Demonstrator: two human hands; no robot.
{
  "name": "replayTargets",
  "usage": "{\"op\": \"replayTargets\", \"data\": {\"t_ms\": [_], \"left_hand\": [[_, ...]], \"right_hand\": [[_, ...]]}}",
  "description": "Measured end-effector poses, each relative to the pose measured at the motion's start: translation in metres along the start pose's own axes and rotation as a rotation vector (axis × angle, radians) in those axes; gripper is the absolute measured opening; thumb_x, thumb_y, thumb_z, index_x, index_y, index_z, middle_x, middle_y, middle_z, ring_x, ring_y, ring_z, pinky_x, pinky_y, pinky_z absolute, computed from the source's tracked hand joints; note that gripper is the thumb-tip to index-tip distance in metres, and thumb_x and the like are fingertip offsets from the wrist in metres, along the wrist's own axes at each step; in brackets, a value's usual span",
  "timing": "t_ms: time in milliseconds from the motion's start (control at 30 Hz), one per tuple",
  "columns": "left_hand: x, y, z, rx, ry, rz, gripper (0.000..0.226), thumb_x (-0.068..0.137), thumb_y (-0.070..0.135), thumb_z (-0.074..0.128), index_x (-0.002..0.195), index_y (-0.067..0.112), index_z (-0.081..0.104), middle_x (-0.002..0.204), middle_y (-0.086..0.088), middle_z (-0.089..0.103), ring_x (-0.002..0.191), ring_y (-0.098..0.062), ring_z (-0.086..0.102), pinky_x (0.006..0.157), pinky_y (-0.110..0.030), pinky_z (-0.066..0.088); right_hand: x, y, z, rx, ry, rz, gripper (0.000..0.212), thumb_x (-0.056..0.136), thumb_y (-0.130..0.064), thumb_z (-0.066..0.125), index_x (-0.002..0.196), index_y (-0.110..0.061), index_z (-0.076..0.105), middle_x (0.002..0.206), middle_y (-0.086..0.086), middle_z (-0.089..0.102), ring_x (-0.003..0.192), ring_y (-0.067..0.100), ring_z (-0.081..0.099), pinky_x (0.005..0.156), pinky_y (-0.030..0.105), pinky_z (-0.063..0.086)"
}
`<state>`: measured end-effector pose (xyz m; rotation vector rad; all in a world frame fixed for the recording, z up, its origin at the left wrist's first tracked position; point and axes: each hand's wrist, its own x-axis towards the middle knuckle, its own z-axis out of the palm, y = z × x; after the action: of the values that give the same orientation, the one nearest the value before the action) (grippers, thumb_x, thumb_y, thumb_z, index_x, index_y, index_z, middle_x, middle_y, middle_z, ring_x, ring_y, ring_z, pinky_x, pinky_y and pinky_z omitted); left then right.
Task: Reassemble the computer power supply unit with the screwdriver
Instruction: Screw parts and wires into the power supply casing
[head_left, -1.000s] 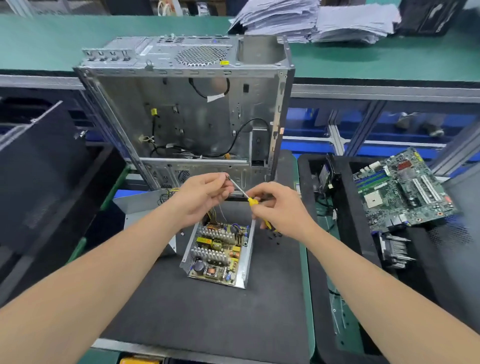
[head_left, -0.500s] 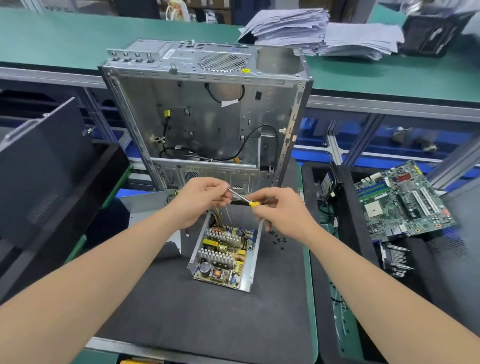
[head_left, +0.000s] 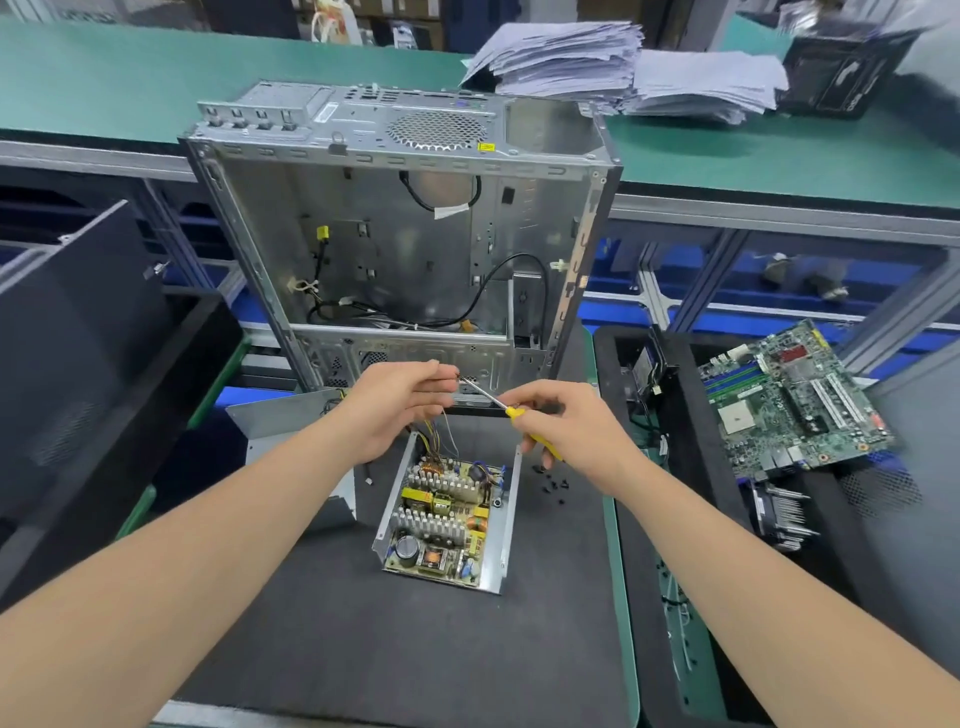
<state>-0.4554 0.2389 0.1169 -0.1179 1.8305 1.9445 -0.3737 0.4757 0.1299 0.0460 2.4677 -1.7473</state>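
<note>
**A:** Where's the open silver sheet-metal power supply tray with the bare circuit board (head_left: 447, 519)?

**B:** On the black mat (head_left: 363, 649), 6 o'clock from the hands. The right hand (head_left: 576, 431) wraps the yellow-handled steel screwdriver (head_left: 511, 413) and the left hand (head_left: 400, 405) pinches its tip. The board looks fragile, so the stiff side walls are probably the place to grab.

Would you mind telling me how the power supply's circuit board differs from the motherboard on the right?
The power supply board is tan, crowded with silver finned heat sinks; the motherboard is green, with long slots and a square socket. The power supply board sits inside an open metal housing on the dark mat; the motherboard lies bare and askew over a black bin. Both lie face up, uncovered.
</note>
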Motion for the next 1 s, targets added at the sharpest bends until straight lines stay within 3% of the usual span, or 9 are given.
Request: {"op": "replayTargets", "data": {"t_ms": [133,233,333,500,633,733,833,900,1000], "left_hand": [[0.006,-0.007,-0.003,0.76,0.138,0.378,0.018,0.098,0.027,0.064,0.102,0.025,0.081,0.094,0.016,0.077,0.086,-0.002,0.071,0.082,-0.021,0.055],[0.01,-0.015,-0.004,1.324,-0.073,0.672,0.018,0.096,0.025,0.063,0.104,0.027,0.079,0.103,0.012,0.073,0.1,-0.009,0.064,0.104,-0.034,0.045],[0.017,-0.03,0.001,1.655,-0.198,0.821,0.023,0.096,0.033,0.054,0.1,0.027,0.076,0.095,0.009,0.062,0.098,-0.015,0.058,0.108,-0.037,0.03],[0.022,-0.04,-0.002,1.58,-0.283,0.799,0.021,0.094,0.022,0.053,0.097,0.026,0.073,0.087,0.011,0.055,0.094,-0.014,0.055,0.11,-0.039,0.029],[0.012,-0.033,-0.014,1.298,-0.072,0.87,0.014,0.089,0.015,0.061,0.1,0.023,0.066,0.102,0.008,0.053,0.099,-0.016,0.051,0.094,-0.037,0.039],[-0.004,-0.03,-0.018,1.238,0.042,0.55,0.022,0.09,0.026,0.061,0.1,0.024,0.042,0.098,0.005,0.044,0.073,-0.016,0.053,0.06,-0.032,0.041],[-0.015,-0.033,-0.022,1.175,-0.042,0.138,0.027,0.097,0.033,0.053,0.111,0.018,0.035,0.088,-0.009,0.06,0.048,-0.019,0.061,0.041,-0.035,0.043],[-0.02,-0.036,-0.02,1.166,-0.082,0.098,0.019,0.102,0.027,0.044,0.114,0.014,0.037,0.083,-0.015,0.063,0.046,-0.027,0.065,0.043,-0.039,0.053],[-0.024,-0.038,-0.011,1.272,-0.037,0.131,0.013,0.104,0.021,0.039,0.112,0.01,0.04,0.087,-0.015,0.062,0.073,-0.036,0.065,0.066,-0.051,0.056]], "right_hand": [[0.0,-0.003,-0.011,-0.144,0.024,0.023,0.021,0.096,-0.014,0.068,0.103,-0.029,0.081,0.077,-0.009,0.072,0.06,0.016,0.07,0.045,0.026,0.047],[0.001,-0.007,-0.017,-0.264,0.066,0.053,0.019,0.088,-0.014,0.07,0.092,-0.029,0.081,0.074,-0.009,0.072,0.053,0.012,0.064,0.05,0.014,0.044],[0.004,-0.014,-0.021,-0.383,0.081,0.08,0.014,0.081,-0.017,0.074,0.085,-0.029,0.078,0.078,-0.005,0.074,0.052,0.002,0.059,0.059,0.018,0.05],[0.009,-0.022,-0.019,-0.516,0.081,0.076,0.011,0.078,-0.018,0.08,0.082,-0.028,0.077,0.076,-0.008,0.074,0.062,0.0,0.062,0.058,0.012,0.043],[0.012,-0.021,-0.016,-0.429,0.105,0.092,0.011,0.078,-0.018,0.084,0.08,-0.026,0.078,0.073,-0.008,0.072,0.054,-0.004,0.059,0.06,0.017,0.045],[0.014,-0.021,-0.012,-0.433,0.111,0.103,0.01,0.078,-0.017,0.083,0.078,-0.026,0.078,0.072,-0.008,0.073,0.053,-0.004,0.059,0.064,0.022,0.049],[0.014,-0.021,-0.008,-0.431,0.122,0.113,0.009,0.079,-0.017,0.082,0.077,-0.025,0.078,0.071,-0.008,0.073,0.054,-0.003,0.059,0.067,0.026,0.052],[0.014,-0.022,-0.007,-0.428,0.127,0.12,0.008,0.08,-0.018,0.081,0.077,-0.025,0.078,0.071,-0.009,0.073,0.057,0.001,0.061,0.068,0.027,0.053],[0.011,-0.024,-0.011,-0.421,0.135,0.115,0.009,0.079,-0.018,0.079,0.075,-0.025,0.078,0.069,-0.011,0.072,0.06,0.003,0.061,0.067,0.027,0.051]]}}
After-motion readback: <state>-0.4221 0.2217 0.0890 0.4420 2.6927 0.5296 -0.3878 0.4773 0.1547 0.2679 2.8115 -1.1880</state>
